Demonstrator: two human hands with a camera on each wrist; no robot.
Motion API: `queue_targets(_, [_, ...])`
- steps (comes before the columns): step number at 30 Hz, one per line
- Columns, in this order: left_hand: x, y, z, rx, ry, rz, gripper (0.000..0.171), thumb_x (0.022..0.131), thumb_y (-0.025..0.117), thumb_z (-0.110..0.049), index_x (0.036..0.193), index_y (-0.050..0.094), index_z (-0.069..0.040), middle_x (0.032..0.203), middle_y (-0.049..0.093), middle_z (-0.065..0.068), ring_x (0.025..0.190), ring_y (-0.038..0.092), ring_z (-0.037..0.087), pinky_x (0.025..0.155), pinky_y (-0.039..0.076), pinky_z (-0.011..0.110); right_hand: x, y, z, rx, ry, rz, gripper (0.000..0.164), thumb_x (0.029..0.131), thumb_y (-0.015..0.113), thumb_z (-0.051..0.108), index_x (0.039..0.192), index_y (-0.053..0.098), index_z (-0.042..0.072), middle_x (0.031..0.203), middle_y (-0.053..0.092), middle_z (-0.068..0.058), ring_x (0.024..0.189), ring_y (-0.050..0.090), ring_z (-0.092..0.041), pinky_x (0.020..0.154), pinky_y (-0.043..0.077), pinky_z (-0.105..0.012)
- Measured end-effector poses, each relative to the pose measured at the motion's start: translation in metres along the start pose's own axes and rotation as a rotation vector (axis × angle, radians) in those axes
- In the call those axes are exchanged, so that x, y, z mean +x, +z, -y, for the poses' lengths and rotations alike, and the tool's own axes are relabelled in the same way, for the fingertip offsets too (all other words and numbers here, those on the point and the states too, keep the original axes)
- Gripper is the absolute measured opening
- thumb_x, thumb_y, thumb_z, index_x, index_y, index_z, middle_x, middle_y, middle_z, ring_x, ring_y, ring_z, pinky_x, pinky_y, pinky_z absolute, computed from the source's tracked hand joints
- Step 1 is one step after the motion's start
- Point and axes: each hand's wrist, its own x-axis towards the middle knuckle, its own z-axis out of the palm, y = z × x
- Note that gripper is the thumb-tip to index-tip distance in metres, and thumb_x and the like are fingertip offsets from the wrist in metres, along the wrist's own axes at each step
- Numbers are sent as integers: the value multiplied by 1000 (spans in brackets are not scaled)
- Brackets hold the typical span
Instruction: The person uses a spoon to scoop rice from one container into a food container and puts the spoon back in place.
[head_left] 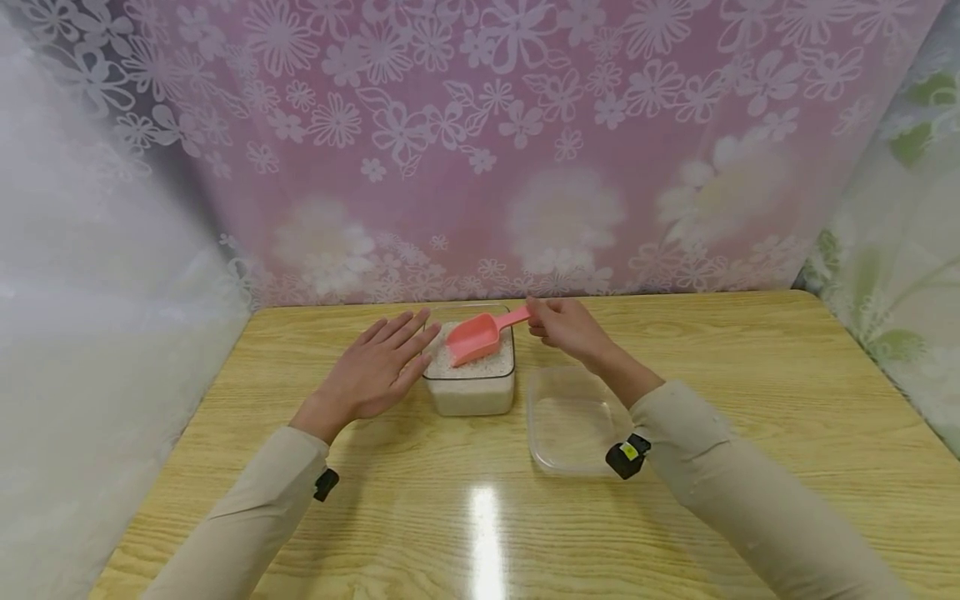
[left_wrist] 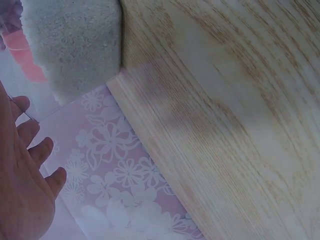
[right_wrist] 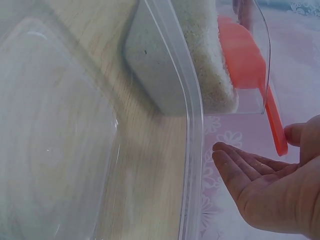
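Note:
A pink scoop (head_left: 474, 338) lies on the rice (head_left: 491, 367) inside a clear square container (head_left: 474, 398), its bowl tilted and its handle sticking out over the right rim. At the end of that handle, my right hand (head_left: 567, 329) pinches it; the right wrist view shows the thumb at the handle (right_wrist: 276, 125) and the other fingers extended. My left hand (head_left: 378, 367) is spread with fingers straight at the container's left rim; in the left wrist view its fingertips (left_wrist: 31, 130) come close to the clear wall. Whether they touch it, I cannot tell.
Right of the rice container, an open clear plastic box (head_left: 573, 421) stands on the wooden table (head_left: 405, 517), partly under my right forearm. A pink floral curtain (head_left: 450, 192) hangs along the table's back edge, with pale sheets at both sides.

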Motion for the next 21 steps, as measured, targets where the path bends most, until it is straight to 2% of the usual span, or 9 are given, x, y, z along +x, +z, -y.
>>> queue_targets(11, [1, 1, -1, -24, -8, -7, 57, 104, 18, -49, 154, 23, -21, 159, 12, 1, 144, 12, 21, 116, 10, 43, -2, 2, 1, 61, 6, -3, 52, 103, 42, 36, 129, 53, -7, 124, 58, -24, 114, 58, -29, 93, 48, -40])
queue_targets(17, [1, 2, -1, -29, -6, -17, 57, 104, 18, -48, 154, 23, -21, 159, 13, 2, 144, 13, 21, 115, 11, 43, -2, -1, 4, 70, -38, -44, 53, 102, 46, 39, 129, 55, -5, 123, 60, -22, 112, 60, -28, 92, 49, -39])
queue_targets(21, [0, 3, 0, -31, -6, -14, 57, 104, 19, -47, 154, 23, -21, 159, 13, 1, 144, 13, 21, 115, 12, 43, -3, -6, 7, 154, -68, -62, 49, 101, 49, 36, 127, 57, -5, 119, 62, -22, 110, 61, -26, 89, 51, -35])
